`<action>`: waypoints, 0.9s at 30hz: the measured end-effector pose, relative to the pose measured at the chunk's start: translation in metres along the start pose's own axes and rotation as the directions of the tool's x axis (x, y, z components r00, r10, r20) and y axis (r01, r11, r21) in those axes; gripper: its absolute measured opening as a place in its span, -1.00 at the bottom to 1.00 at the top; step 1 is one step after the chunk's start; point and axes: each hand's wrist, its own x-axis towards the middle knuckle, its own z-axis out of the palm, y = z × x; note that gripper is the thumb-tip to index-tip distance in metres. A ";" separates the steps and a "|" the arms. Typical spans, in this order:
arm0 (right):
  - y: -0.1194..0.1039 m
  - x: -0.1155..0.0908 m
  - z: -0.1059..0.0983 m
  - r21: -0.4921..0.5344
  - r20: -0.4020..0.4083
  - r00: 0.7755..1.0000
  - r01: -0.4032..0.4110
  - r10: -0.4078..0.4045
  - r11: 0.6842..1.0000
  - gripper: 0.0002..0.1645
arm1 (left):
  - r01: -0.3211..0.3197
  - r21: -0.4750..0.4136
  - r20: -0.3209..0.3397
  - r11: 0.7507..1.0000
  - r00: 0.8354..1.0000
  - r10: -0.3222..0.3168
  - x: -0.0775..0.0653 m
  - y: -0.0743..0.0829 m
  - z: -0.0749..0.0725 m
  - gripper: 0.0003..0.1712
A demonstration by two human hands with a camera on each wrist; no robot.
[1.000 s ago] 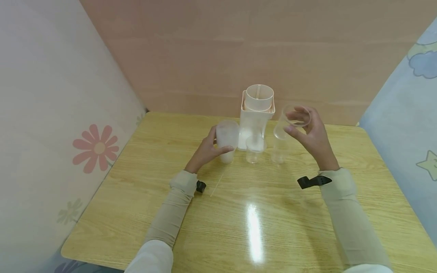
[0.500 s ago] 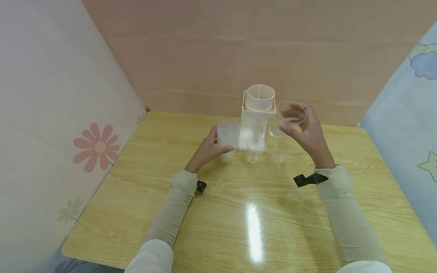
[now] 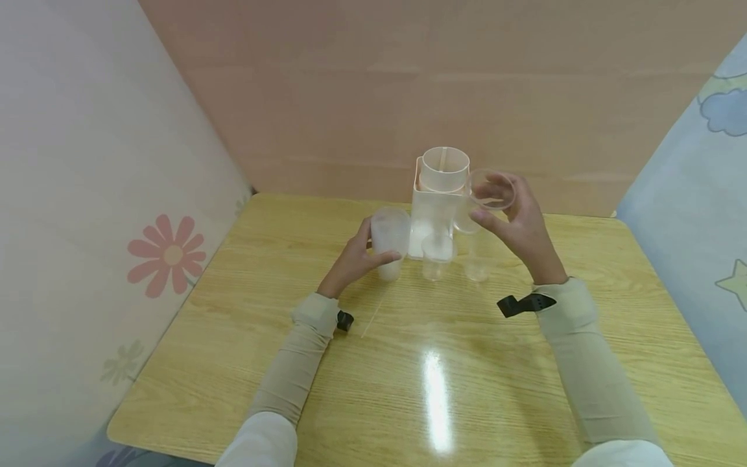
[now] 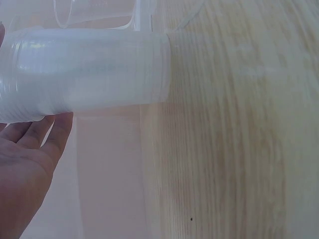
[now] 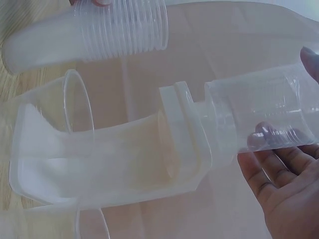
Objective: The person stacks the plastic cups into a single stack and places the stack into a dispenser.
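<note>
My left hand (image 3: 353,263) holds an upright stack of translucent plastic cups (image 3: 390,232), its base at the tabletop; in the left wrist view the stack (image 4: 94,69) shows many close rims. Up in the air, my right hand (image 3: 519,220) grips a single clear plastic cup (image 3: 465,219) between thumb and fingers, mouth upward and slightly tilted. The right wrist view has this cup (image 5: 269,109) beside the top of a white plastic holder (image 5: 109,159) with a round upper tube; whether they touch I cannot tell. Two more clear cups (image 3: 434,266) (image 3: 477,267) stand before the holder.
The wood-grain table (image 3: 233,363) meets a brownish backdrop (image 3: 350,97) behind the holder. Patterned walls flank it on the left (image 3: 87,194) and right (image 3: 706,214). A thin pale line (image 3: 371,318) lies on the tabletop near my left wrist.
My right hand has moved left and slightly up with its cup, bringing it closer to the white holder. The left hand and the stack have stayed where they were.
</note>
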 end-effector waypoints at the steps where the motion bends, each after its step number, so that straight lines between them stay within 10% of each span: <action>1: -0.001 0.000 0.000 -0.004 0.000 1.000 -0.003 0.003 1.000 -0.31 | 0.002 -0.001 0.001 1.000 1.000 -0.002 0.000 0.000 0.000 0.10; 27: 0.000 0.018 0.024 0.031 0.044 0.995 0.091 -0.093 0.995 -0.28 | 0.022 -0.011 -0.004 1.000 1.000 -0.022 0.000 -0.007 -0.004 0.08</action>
